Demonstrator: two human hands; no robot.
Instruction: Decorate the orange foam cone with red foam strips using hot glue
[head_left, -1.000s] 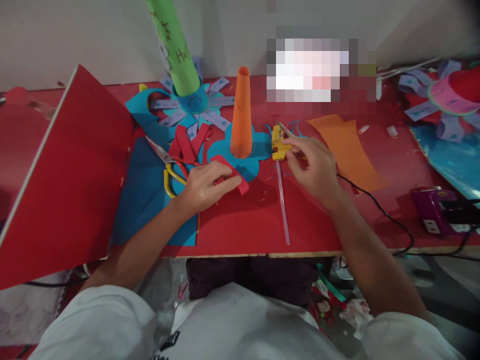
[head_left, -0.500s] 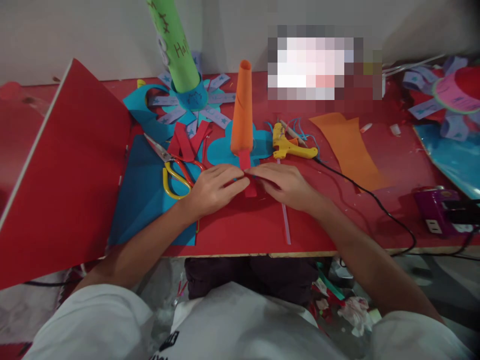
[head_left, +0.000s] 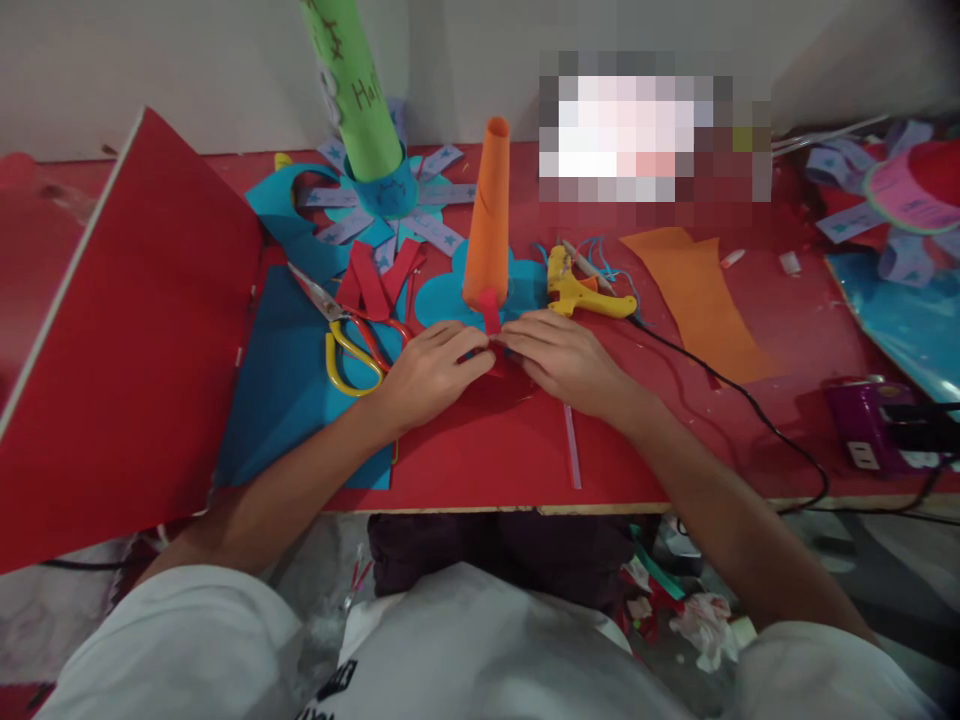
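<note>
My left hand [head_left: 441, 368] and my right hand [head_left: 564, 358] meet at the fingertips, both pinching a red paper strip [head_left: 490, 312]. The strip's far end reaches the base of an upright orange paper cone [head_left: 489, 215]; my fingers hide much of the rest. That cone stands on a blue flower-shaped base [head_left: 442, 298]. Just beyond my right hand lies a yellow glue gun [head_left: 581, 290], a clear glue stick [head_left: 573, 450] showing below my wrist. Scissors [head_left: 346, 345] with yellow and red handles rest beside my left hand, near more red strips [head_left: 375, 280].
A green tube [head_left: 356, 100] on a blue base stands at the back left. A red board [head_left: 142, 350] rises at far left beside blue sheets [head_left: 292, 400]. Orange paper [head_left: 694, 300], a black cord [head_left: 742, 395] and a purple power box [head_left: 870, 422] lie to the right.
My right hand has left the glue gun and joined my left hand at the red strip. The strip has turned toward the cone, and its middle is now bent between my fingers.
</note>
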